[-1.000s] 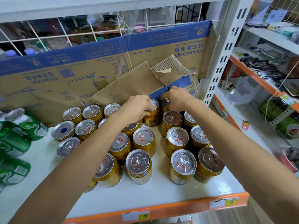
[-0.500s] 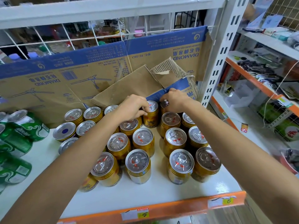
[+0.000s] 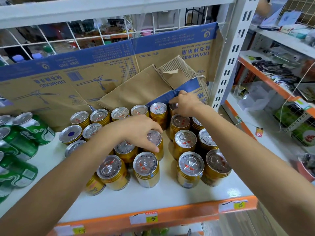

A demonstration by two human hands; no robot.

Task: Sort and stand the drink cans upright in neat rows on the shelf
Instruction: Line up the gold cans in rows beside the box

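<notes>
Several gold drink cans [image 3: 190, 169] stand upright in loose rows on the white shelf [image 3: 153, 198]. My left hand [image 3: 139, 132] reaches over the middle of the group, and its fingers and thumb curl round the top of one gold can [image 3: 156, 142]. My right hand [image 3: 185, 103] is at the back right, where it grips the top of a back-row gold can [image 3: 173, 107] against the cardboard. One gold can [image 3: 94, 186] leans at the front left, partly hidden under my left forearm.
Green cans [image 3: 22, 145] lie on their sides at the left. A cardboard sheet [image 3: 85, 68] lines the back, with a torn flap [image 3: 143, 89] leaning over the back row. A white upright post [image 3: 228, 65] bounds the right side. The orange shelf edge [image 3: 187, 213] carries price labels.
My left hand has let go of a back-row can and come toward me onto a can in the middle. My right hand stays on the back-right can.
</notes>
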